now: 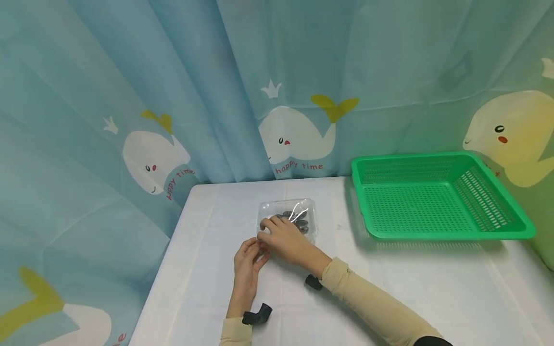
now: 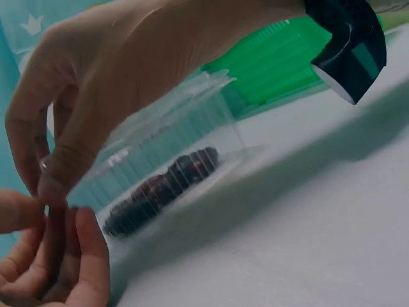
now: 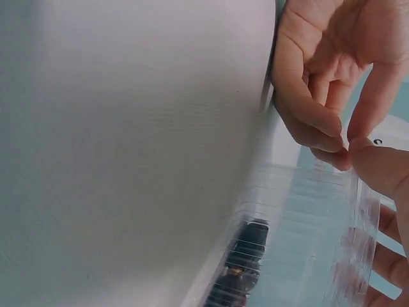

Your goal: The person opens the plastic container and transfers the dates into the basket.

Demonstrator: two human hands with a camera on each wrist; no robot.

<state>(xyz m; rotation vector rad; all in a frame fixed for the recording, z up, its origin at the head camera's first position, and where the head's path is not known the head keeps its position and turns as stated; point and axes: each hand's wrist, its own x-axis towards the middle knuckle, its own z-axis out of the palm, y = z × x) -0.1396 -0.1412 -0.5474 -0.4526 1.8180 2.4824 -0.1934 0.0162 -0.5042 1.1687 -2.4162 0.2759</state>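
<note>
A clear plastic clamshell box (image 1: 265, 208) stands on the white-covered table, with several dark oval fruits (image 1: 301, 223) inside it. At its near-left corner my two hands meet, fingertip to fingertip. My left hand (image 1: 245, 271) comes from below and pinches at the corner edge with thumb and forefinger. From above, my right hand (image 1: 286, 240) holds the same corner, its thumb on the near side and other fingers on the far side. In the left wrist view the fruits (image 2: 163, 192) show through the ribbed wall. What the fingertips pinch is mostly hidden between them.
To the right, a green perforated plastic basket (image 1: 450, 234) sits near the table's back edge. A blue curtain (image 1: 207, 96) with whale prints hangs behind and to the left of the table (image 1: 212, 216). Dark bent pieces (image 1: 258, 315) are at both wrists.
</note>
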